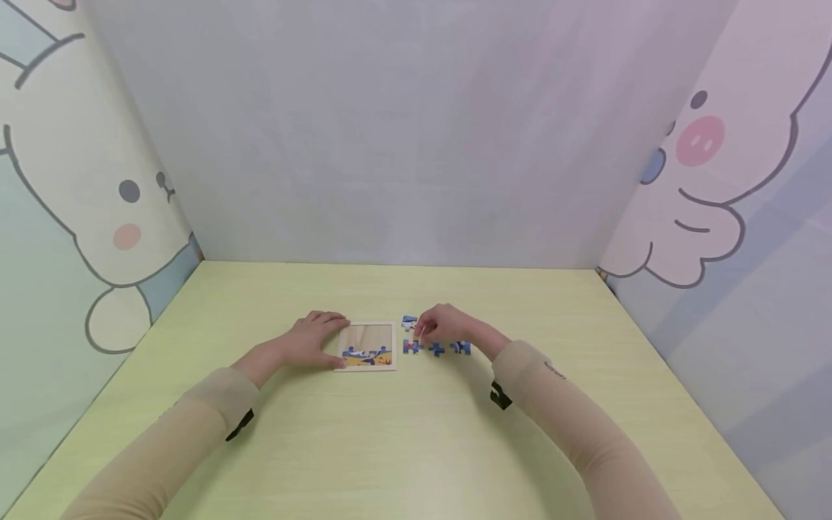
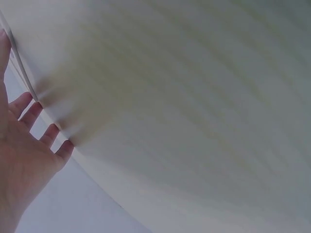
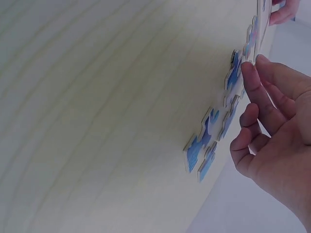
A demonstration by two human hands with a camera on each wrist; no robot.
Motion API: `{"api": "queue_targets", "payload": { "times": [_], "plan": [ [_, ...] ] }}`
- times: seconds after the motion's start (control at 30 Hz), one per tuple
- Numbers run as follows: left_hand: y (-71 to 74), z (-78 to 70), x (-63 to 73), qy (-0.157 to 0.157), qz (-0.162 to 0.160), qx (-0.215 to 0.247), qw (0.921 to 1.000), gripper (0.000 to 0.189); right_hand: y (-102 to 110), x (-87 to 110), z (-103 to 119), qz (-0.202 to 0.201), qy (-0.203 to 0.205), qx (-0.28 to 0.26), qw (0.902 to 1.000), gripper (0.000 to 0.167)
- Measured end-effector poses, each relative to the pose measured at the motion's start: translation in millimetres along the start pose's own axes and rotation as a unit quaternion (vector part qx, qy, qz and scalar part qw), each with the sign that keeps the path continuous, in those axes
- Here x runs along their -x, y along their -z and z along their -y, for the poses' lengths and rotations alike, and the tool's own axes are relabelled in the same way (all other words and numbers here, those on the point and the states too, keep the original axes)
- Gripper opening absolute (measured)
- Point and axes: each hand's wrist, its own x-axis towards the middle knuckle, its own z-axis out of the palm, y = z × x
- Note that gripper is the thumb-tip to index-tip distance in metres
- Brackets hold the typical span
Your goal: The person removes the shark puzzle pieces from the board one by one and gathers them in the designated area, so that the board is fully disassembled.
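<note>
Left hand (image 1: 308, 342) lay spread at the left edge of the board (image 1: 367, 336), below centre in the head view. Right hand (image 1: 447, 324) curled over pieces (image 1: 437, 349), partly hiding them; any pinch could not be told. Right sleeve's (image 1: 572, 415) lettering (image 1: 555, 370) was illegible.

In head cam, R fingers (image 1: 425, 319) partly hide a puzzle pc (image 1: 409, 323) (sleeves (image 1: 170, 437) cut off).

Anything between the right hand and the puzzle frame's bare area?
Only low stuff: two loose puzzle pieces lie beside the puzzle frame's right edge, by the right hand's fingertips; then the rim itself. The left hand is at the opposite edge, out of the way.
</note>
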Motion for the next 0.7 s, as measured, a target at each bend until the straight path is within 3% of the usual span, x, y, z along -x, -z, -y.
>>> {"api": "queue_targets", "payload": {
  "times": [0.17,0.47,0.7],
  "plan": [
    [2.8,-3.2,1.6,0.001,0.001,0.001,1.0,0.086,1.5,1.9,3.5,-0.023,0.004,0.013,0.9996,0.009],
    [3.7,-4.6,1.7,-0.001,0.002,0.002,1.0,0.086,-7.9,0.7,12.9,-0.047,0.028,-0.014,0.9984,0.02],
    [2.6,-4.4,1.7,-0.004,-0.001,0.001,1.0,0.087,-16.2,-2.9,23.0,-0.056,0.058,0.017,0.9966,0.029]
  ]
}}
